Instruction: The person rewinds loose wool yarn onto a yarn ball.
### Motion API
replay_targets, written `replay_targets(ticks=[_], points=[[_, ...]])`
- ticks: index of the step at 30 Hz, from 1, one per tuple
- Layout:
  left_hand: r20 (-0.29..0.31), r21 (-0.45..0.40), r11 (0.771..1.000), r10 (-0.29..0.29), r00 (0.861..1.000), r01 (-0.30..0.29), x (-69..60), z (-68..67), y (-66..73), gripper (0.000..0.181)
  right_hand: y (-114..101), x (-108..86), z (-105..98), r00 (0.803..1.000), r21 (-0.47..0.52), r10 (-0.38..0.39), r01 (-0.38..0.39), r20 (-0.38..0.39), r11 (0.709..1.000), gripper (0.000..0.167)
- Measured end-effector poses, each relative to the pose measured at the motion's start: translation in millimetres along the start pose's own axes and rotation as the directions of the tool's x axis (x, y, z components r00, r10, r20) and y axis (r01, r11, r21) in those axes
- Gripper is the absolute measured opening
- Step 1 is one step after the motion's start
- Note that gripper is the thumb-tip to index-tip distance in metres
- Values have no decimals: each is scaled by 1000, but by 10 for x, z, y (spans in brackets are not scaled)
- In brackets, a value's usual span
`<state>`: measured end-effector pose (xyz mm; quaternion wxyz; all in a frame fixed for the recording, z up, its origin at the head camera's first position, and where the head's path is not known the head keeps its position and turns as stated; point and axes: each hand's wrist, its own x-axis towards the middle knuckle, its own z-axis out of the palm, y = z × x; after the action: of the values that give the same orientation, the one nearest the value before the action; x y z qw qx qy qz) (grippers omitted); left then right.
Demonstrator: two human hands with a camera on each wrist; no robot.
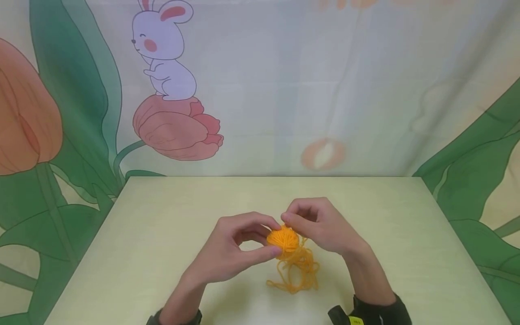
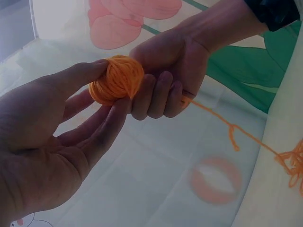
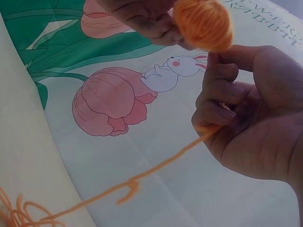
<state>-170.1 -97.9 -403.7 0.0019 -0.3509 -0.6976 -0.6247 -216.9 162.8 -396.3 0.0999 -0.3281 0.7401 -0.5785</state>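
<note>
Yarn ball point(image 1: 283, 239) sits pinched in the left hand point(image 1: 222, 250), beside right hand point(image 1: 327, 229) gripping its strand point(image 3: 165, 161).

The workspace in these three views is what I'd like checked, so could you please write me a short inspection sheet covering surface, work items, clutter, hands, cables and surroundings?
Surface: pale table, with a soft shadow near the left forearm.
Work items: a ball of orange yarn; a loose tangle of the same yarn; a strand running from it to the right hand, with a short bit hanging off midway.
Clutter: nothing seen.
Hands: the left hand holds the ball between thumb and fingers; the right, beside the ball, has its fingers curled round the strand.
Cables: nothing seen.
Surroundings: a backdrop printed with a white rabbit, tulips and green leaves.
</note>
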Motion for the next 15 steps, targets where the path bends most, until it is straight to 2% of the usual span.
replay_targets(ticks=[9, 15], points=[[-35, 187, 982, 31, 999, -24, 30, 28, -28, 31, -105, -57, 12, 999, 29, -35, 36, -39, 999, 21], [-102, 231, 973, 24, 995, 0, 40, 32, -46, 30, -171, -97, 25, 997, 38, -76, 76, 0, 996, 22]])
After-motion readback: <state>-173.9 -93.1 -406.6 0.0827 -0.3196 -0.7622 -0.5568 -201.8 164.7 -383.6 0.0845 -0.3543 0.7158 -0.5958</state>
